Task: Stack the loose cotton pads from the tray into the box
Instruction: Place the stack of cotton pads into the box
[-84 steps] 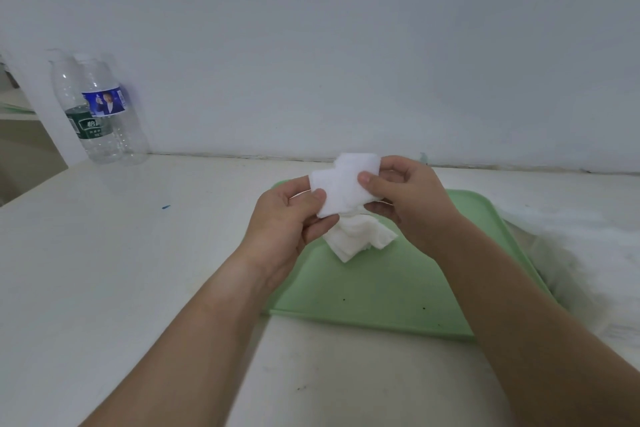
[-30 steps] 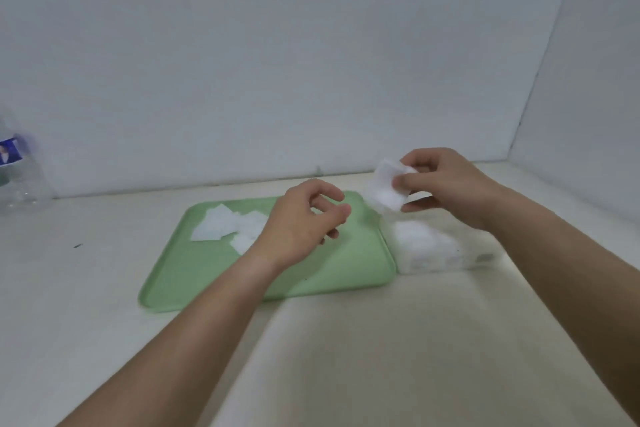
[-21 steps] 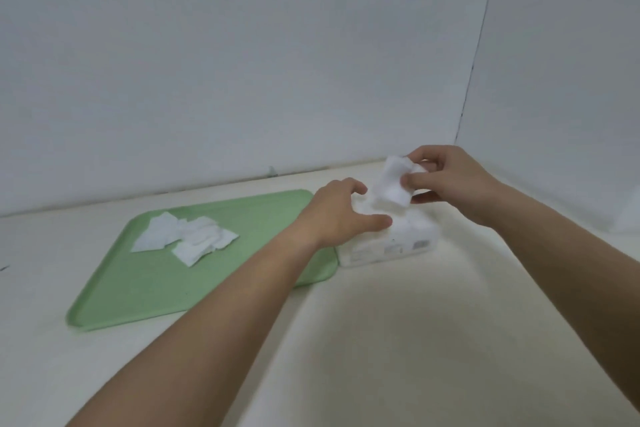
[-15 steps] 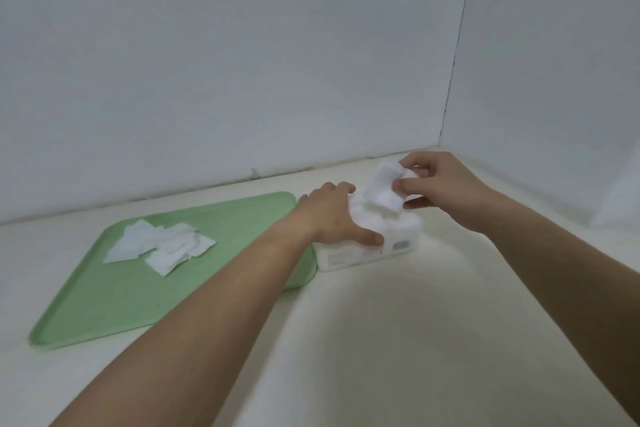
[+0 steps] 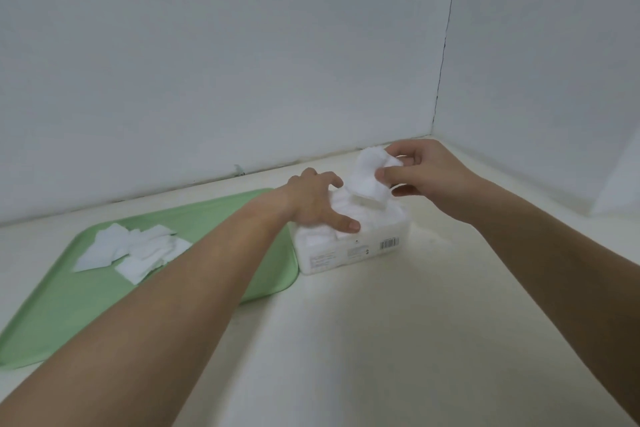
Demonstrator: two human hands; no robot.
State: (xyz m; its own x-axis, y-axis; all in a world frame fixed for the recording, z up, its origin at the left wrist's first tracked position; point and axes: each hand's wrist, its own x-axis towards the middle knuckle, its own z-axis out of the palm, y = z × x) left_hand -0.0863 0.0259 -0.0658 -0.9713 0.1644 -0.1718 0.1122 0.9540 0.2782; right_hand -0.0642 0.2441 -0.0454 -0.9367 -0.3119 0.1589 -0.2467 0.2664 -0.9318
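A clear white box [image 5: 349, 251] with a barcode stands just right of the green tray [image 5: 104, 302]. My left hand [image 5: 317, 199] rests on the cotton pads packed in the box, thumb pressing down on them, fingers spread. My right hand [image 5: 424, 173] pinches a small stack of white cotton pads [image 5: 369, 180] between thumb and fingers, its lower edge touching the top of the box's contents. Several loose pads [image 5: 133, 251] lie in a heap on the tray's far left part.
The cream table runs into a corner of two pale walls just behind the box. The tray's right edge touches the box. Bare tabletop [image 5: 381, 340] lies in front of the box between my forearms.
My right hand carried the stack of pads from above the tray over to the box and lowered it. My left hand left the pads and came to rest on the box's contents.
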